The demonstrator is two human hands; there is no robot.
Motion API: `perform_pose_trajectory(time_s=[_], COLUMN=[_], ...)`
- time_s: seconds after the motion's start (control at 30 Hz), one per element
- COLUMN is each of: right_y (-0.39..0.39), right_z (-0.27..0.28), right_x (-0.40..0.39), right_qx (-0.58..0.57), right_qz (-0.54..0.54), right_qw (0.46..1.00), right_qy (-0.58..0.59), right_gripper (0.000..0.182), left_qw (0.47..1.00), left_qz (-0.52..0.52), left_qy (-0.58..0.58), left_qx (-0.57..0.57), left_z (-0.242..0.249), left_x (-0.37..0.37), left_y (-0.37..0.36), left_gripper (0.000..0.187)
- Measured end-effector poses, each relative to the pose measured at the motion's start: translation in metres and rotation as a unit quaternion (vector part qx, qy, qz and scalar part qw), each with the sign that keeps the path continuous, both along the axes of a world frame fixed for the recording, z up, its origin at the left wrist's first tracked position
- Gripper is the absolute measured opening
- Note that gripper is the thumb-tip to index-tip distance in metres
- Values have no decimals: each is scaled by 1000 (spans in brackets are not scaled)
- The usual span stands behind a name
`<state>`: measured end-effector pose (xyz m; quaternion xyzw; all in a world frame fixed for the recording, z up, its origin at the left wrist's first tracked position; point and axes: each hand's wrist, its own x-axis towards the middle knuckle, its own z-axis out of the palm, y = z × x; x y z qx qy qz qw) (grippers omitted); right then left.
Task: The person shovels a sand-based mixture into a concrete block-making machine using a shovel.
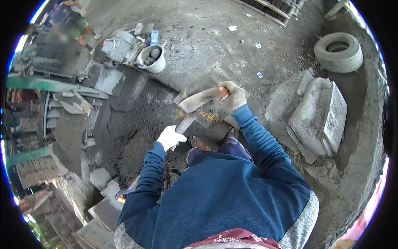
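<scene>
My right hand [233, 96], in a dirty work glove, is closed round the end of a broad, slightly curved machete [200, 99]. The blade points left and is blurred near its tip. My left hand [171, 138], in a white glove, grips the lower end of a greyish wooden stick [186, 123]. The stick's upper end reaches right under the blade. Yellowish wood chips [210, 116] lie around it on a flat grey board [219, 74] in front of my feet.
Dark loose sand [137, 141] spreads to the left. A bucket [157, 65] holding a dark lump stands beyond, near a water bottle [154, 37]. Filled sacks [311, 112] and a tyre [339, 52] are at right. Another person [70, 25] is at the upper left.
</scene>
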<state>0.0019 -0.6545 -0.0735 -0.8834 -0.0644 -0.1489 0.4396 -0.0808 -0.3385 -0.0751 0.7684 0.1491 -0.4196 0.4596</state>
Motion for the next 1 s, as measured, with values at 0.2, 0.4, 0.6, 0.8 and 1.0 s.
perform_pose_trajectory(time_s=[0.2,0.4,0.6,0.8,1.0], right_y=[14,119,69,99,48], right_z=[17,-4,6,7,18], right_x=[30,4,39,18,67], right_qx=[-11,-60,184,-85,-63], right_qz=[-1,77,76,202,173], right_qw=[999,995,956,949,970], right_qy=[53,15,215,226,160], right_gripper=[15,19,10,13,22], left_qw=[998,994,993,992,992], left_qz=[15,29,121,123,123], left_qy=[-13,-87,5,-13,17], left_qx=[65,56,-5,12,26], left_z=[5,-30,0,-10,-7], left_x=[-37,-62,-78,-89,-95], left_y=[71,106,116,102,79], left_gripper=[58,61,54,55,48])
